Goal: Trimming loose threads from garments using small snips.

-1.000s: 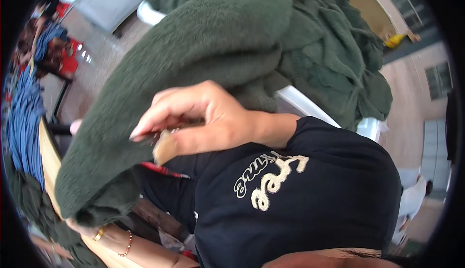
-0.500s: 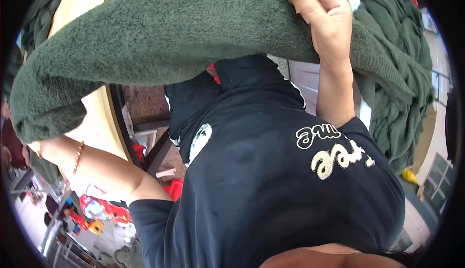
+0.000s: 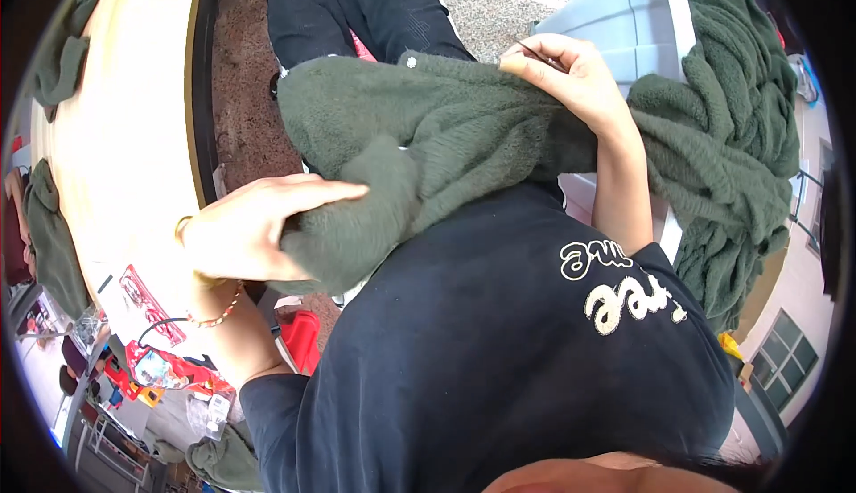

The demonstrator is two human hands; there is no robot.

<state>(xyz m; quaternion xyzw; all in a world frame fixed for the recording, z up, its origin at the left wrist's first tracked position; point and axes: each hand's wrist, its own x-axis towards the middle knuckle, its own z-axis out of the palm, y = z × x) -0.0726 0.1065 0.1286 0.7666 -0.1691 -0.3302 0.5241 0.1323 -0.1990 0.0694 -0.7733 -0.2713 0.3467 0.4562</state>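
A fuzzy dark green knitted garment (image 3: 481, 127) lies bunched across my lap, its right end running over to a heap of the same cloth. My left hand (image 3: 250, 225) grips a rounded, bunched part of it, thumb below and fingers on top. With my right hand (image 3: 580, 83) I pinch the garment's upper edge. A thin dark tool (image 3: 541, 54) sticks out between those fingers; its kind is too small to make out. A small whitish round spot (image 3: 411, 62) shows on the cloth.
A pale table (image 3: 134, 92) curves along the left, with green cloth pieces (image 3: 55, 234) and red packages (image 3: 169, 368) on it. At the right, a pale blue plastic bin (image 3: 615, 16) stands beside the green cloth heap (image 3: 736, 74). A red object (image 3: 301, 340) is low by my left elbow.
My left hand, covered by the green tube of cloth before, is now out and holding it from outside. The stretched-out garment has come down into my lap, bunched; my right hand has lowered slightly.
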